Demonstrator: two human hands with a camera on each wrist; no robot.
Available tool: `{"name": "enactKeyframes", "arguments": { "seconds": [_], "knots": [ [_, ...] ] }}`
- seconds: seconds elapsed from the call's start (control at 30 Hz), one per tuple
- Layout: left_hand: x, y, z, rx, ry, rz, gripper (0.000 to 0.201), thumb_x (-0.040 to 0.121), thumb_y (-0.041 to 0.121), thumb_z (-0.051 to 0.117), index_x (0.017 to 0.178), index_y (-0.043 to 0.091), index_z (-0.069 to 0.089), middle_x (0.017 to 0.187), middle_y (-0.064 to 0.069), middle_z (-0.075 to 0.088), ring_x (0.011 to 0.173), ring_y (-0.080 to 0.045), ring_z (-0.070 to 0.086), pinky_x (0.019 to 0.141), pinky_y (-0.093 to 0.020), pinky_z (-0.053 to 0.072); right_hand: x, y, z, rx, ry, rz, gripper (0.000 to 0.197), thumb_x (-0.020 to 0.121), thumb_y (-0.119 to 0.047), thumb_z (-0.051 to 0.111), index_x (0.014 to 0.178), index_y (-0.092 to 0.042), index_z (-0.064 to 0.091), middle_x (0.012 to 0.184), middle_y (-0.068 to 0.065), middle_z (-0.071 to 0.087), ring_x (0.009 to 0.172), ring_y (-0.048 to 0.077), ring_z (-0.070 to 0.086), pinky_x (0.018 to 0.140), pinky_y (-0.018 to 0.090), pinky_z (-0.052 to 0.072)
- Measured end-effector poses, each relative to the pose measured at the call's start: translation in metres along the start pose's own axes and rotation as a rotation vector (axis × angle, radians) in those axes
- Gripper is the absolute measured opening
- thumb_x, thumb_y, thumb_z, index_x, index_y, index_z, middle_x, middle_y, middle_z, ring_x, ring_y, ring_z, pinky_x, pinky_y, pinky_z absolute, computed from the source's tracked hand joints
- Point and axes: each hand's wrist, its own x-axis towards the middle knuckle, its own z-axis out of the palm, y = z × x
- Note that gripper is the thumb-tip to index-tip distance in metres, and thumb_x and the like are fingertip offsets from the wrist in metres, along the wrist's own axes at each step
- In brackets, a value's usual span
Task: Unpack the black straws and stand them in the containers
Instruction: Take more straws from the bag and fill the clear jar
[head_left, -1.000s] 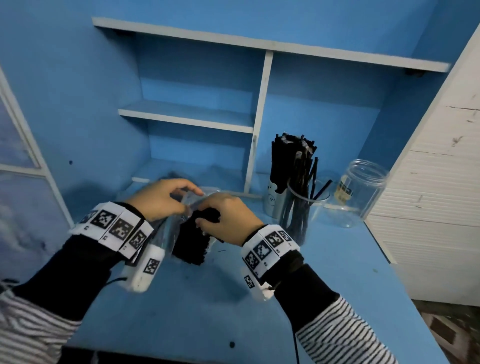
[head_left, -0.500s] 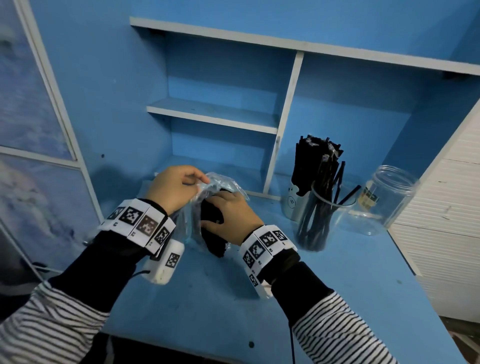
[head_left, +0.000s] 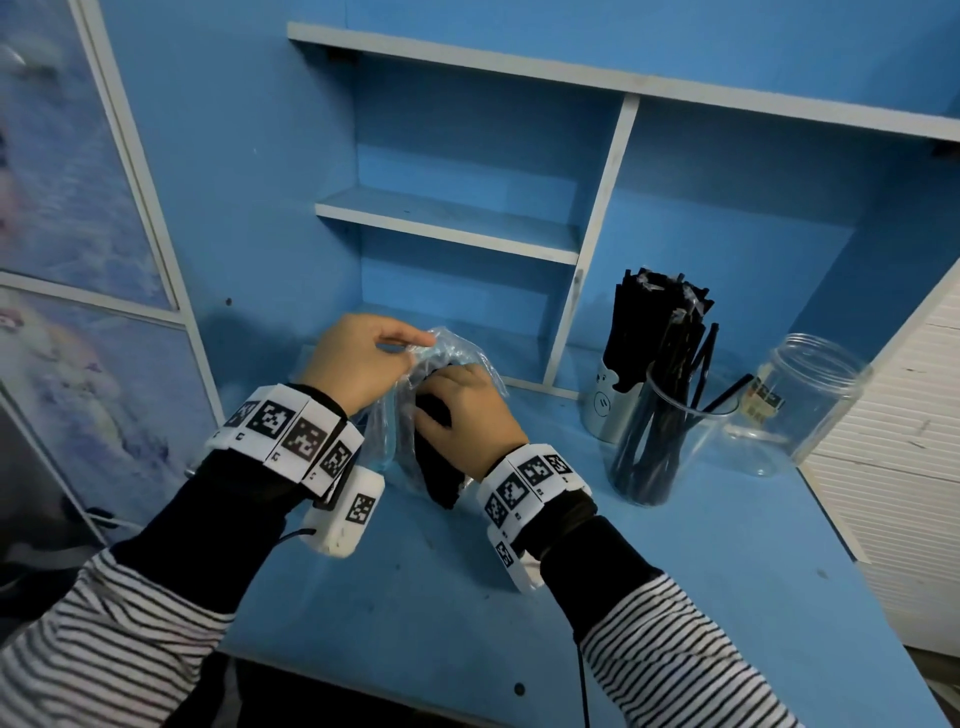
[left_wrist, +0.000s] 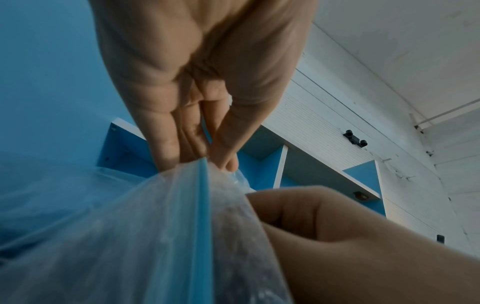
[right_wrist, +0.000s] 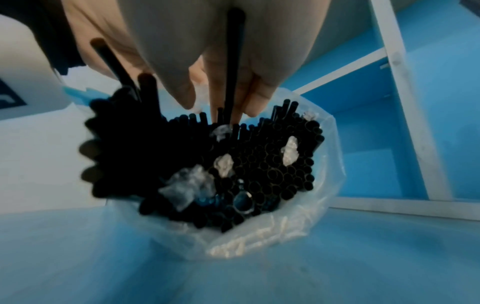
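Observation:
A clear plastic bag (head_left: 457, 353) full of black straws (right_wrist: 259, 164) stands on the blue desk (head_left: 675, 597) between my hands. My left hand (head_left: 363, 358) pinches the bag's upper edge (left_wrist: 205, 176) and holds it up. My right hand (head_left: 462, 410) reaches into the bag's mouth, and its fingers (right_wrist: 257, 96) close round a few black straws (right_wrist: 235, 61). To the right stand a clear cup (head_left: 670, 441) with several black straws, a white-and-grey cup (head_left: 608, 405) packed with straws, and a clear jar (head_left: 800, 405) lying tilted with nothing visible in it.
Blue shelves (head_left: 452, 223) with a white upright divider (head_left: 592, 260) rise behind the desk. A white panelled cabinet (head_left: 904, 467) borders the desk on the right. A patterned panel (head_left: 67, 260) stands on the left.
The bag has been lifted more upright, with my left hand raising its top edge. My right hand has pushed deeper into the bag's mouth. The head view has swung left.

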Motion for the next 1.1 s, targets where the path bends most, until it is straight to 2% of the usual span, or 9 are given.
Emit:
{"name": "enactKeyframes", "arguments": {
  "seconds": [0.1,0.2,0.47,0.57,0.63,0.7,0.93,1.03,1.1],
  "knots": [
    [0.000,0.000,-0.002,-0.002,-0.032,0.002,0.027,0.087,0.002,0.065,0.092,0.027,0.074,0.097,0.013,0.069,0.090,0.008,0.059,0.077,-0.005,0.041,0.002,-0.004,0.003,0.043,-0.083,-0.018,0.026,0.085,-0.020,0.062,0.106,-0.005,0.066,0.108,0.012,0.064,0.100,0.030,0.058,0.088,0.037,0.047],
    [-0.001,-0.003,-0.005,0.021,-0.059,-0.004,0.031,0.086,0.004,0.066,0.089,0.034,0.073,0.101,0.013,0.069,0.096,0.001,0.062,0.085,-0.014,0.044,0.004,-0.006,0.003,-0.025,-0.175,0.000,0.030,0.087,-0.021,0.061,0.115,-0.010,0.065,0.122,0.008,0.060,0.107,0.026,0.056,0.090,0.034,0.046],
    [-0.004,-0.008,-0.010,0.010,-0.078,-0.028,0.026,0.086,0.008,0.068,0.093,0.032,0.074,0.110,0.007,0.071,0.094,-0.023,0.069,0.089,-0.039,0.055,0.011,-0.004,0.006,-0.065,-0.173,0.003,0.026,0.087,-0.016,0.060,0.110,-0.012,0.069,0.118,0.009,0.062,0.106,0.027,0.057,0.089,0.036,0.047],
    [-0.004,-0.007,-0.009,0.017,-0.050,-0.015,0.026,0.086,0.006,0.067,0.095,0.030,0.074,0.110,0.007,0.070,0.096,-0.009,0.066,0.079,-0.015,0.050,0.013,-0.002,0.004,-0.030,-0.127,0.012,0.025,0.085,-0.012,0.061,0.108,-0.012,0.070,0.114,0.011,0.064,0.103,0.028,0.058,0.091,0.035,0.047],
    [-0.003,-0.007,-0.008,0.025,-0.032,-0.020,0.027,0.087,0.005,0.065,0.094,0.030,0.074,0.110,0.009,0.070,0.097,-0.002,0.063,0.072,-0.004,0.042,0.012,-0.001,0.000,-0.003,-0.096,0.014,0.025,0.085,-0.008,0.061,0.108,-0.011,0.071,0.112,0.011,0.066,0.103,0.027,0.059,0.092,0.025,0.042],
    [-0.002,-0.007,-0.008,0.029,-0.020,-0.021,0.029,0.087,0.006,0.064,0.091,0.033,0.073,0.110,0.010,0.070,0.097,-0.002,0.063,0.068,-0.002,0.042,0.011,-0.003,-0.006,0.017,-0.078,0.002,0.025,0.085,-0.006,0.061,0.108,-0.010,0.071,0.108,0.010,0.069,0.103,0.024,0.060,0.088,0.016,0.036],
    [-0.001,-0.007,-0.009,0.037,0.001,-0.004,0.025,0.088,0.007,0.065,0.092,0.030,0.073,0.105,0.011,0.070,0.099,0.001,0.060,0.075,-0.003,0.039,0.006,-0.009,-0.030,0.095,-0.086,0.052,0.028,0.090,-0.015,0.063,0.117,-0.019,0.069,0.112,0.001,0.071,0.105,0.016,0.061,0.087,0.009,0.034],
    [-0.001,-0.006,-0.010,0.047,-0.004,-0.001,0.022,0.089,0.008,0.064,0.094,0.027,0.073,0.101,0.013,0.068,0.098,0.001,0.059,0.075,-0.003,0.037,-0.001,-0.006,-0.039,0.135,-0.100,0.109,0.030,0.091,-0.020,0.062,0.121,-0.025,0.067,0.118,-0.002,0.069,0.106,0.013,0.062,0.093,0.014,0.039],
    [-0.002,-0.006,-0.009,0.060,-0.006,-0.003,0.019,0.089,0.010,0.065,0.095,0.026,0.073,0.101,0.014,0.067,0.097,0.001,0.058,0.075,-0.003,0.037,-0.008,-0.003,-0.047,0.181,-0.115,0.138,0.029,0.092,-0.022,0.062,0.120,-0.027,0.067,0.116,-0.003,0.069,0.092,0.008,0.063,0.089,0.016,0.044]
  ]
}}
